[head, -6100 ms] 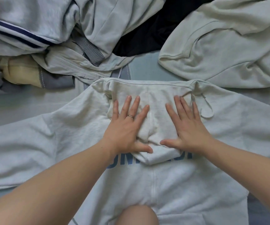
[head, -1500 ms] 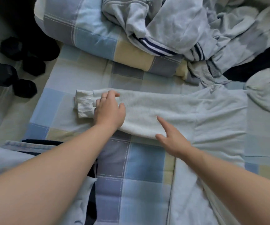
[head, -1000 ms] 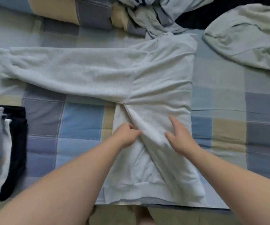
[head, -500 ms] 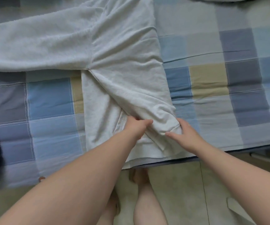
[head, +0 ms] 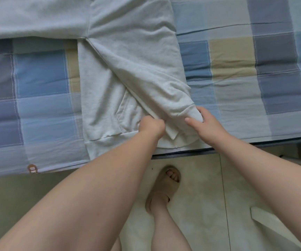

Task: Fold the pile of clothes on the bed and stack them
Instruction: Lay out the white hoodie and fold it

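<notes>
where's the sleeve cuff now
Head view, centre: the cuff lies by the bed edge, gripped by the right hand, just right of the left hand.

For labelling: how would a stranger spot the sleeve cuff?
Find the pale grey sweatshirt on the checked bedsheet. Follow its folded-over sleeve to the near edge. The cuff is the seamed end the right hand pinches.

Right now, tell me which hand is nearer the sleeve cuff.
Right. The right hand pinches the cuff itself; the left hand grips the sleeve edge just left of it.
</notes>
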### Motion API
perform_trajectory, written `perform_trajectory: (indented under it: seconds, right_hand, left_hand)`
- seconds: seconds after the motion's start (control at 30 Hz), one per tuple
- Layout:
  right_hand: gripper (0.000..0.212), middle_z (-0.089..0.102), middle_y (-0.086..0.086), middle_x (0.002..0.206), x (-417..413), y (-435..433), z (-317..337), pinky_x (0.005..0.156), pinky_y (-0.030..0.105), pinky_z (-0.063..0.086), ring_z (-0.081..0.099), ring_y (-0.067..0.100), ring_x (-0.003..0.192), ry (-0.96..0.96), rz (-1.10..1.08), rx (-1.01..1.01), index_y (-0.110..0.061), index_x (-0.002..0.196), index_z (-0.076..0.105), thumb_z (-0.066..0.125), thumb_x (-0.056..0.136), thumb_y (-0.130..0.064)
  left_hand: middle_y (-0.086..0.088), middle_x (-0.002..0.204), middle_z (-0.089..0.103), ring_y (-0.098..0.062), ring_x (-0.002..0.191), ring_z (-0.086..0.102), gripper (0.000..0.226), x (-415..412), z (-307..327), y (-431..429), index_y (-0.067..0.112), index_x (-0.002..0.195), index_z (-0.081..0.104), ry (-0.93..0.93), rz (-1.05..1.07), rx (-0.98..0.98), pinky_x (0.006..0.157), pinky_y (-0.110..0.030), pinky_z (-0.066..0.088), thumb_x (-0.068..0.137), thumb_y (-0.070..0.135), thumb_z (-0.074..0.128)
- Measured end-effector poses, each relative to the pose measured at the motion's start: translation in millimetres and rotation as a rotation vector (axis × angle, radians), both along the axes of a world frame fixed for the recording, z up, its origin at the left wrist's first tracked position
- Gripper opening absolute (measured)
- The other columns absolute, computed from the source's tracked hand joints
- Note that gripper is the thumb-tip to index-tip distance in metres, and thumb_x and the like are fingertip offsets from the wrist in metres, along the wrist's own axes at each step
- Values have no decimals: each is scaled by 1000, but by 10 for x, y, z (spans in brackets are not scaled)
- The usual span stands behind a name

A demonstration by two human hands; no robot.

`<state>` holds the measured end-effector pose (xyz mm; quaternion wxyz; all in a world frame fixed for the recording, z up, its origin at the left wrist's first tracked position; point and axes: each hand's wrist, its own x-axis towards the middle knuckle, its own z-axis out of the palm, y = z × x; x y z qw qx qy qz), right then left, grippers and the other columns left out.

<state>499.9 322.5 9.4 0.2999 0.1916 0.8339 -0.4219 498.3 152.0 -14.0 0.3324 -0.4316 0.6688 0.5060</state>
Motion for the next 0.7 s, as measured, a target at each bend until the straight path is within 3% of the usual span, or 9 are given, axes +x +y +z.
perform_trajectory:
  seconds: [0.1,0.17,0.23,0.3,0.37,0.47,0.57,0.63,0.7]
  right_hand:
    - [54,57,-10,128,90,-5,141,90,32,46,59,14,112,2,38,-12,-30,143,44,65,93,-32]
    - [62,51,-6,139,167,-75,237,94,32,45,55,16,121,-12,117,2,-31,148,37,65,94,-33]
    - [70,40,-2,150,251,-195,279,103,36,41,45,20,134,-21,270,79,-32,154,29,64,94,-36]
    - [75,32,0,157,321,-371,258,113,41,34,34,25,142,40,460,173,-32,155,25,66,92,-37]
    - [80,20,-2,162,371,-581,198,115,46,30,23,26,146,77,629,266,-36,156,22,67,89,-41]
    - [87,1,-2,167,431,-836,71,115,47,27,9,25,151,42,807,364,-39,156,17,68,86,-47]
    - [93,-6,2,167,482,-1008,-43,116,47,27,4,30,152,68,912,541,-39,155,13,71,83,-51]
    - [90,-5,6,167,519,-1080,-100,114,47,27,6,34,152,108,923,631,-36,153,16,72,84,-42]
    - [82,10,10,164,553,-1094,-175,104,49,38,18,38,146,178,932,695,-31,147,29,74,79,-24]
  left_hand:
    - [-8,107,66,-34,99,64,20,161,48,-201,19,94,57,-6,190,54,91,-44,55,75,20,52]
    - [-6,109,63,-30,99,63,24,338,201,-426,18,103,53,8,246,2,91,-48,56,79,19,51]
    - [-5,105,58,-24,88,57,24,516,340,-704,13,113,47,24,248,-102,78,-38,54,90,8,44]
    - [-7,102,55,-21,76,50,31,656,368,-1021,10,123,43,44,190,-244,58,-32,40,94,1,37]
    - [-13,107,55,-23,76,48,33,729,344,-1317,8,128,38,65,75,-385,55,-31,32,96,0,36]
    - [-12,106,55,-24,76,50,18,758,220,-1628,9,121,39,78,-23,-437,58,-34,33,106,19,37]
    - [0,104,55,-30,99,56,42,771,103,-1767,10,121,47,108,-104,-423,74,-35,37,104,48,44]
    - [-1,99,60,-30,95,56,39,796,5,-1800,13,111,51,108,-171,-433,74,-37,40,102,51,45]
    - [0,94,58,-27,89,53,33,824,-74,-1809,15,105,50,89,-221,-433,74,-37,41,103,48,44]
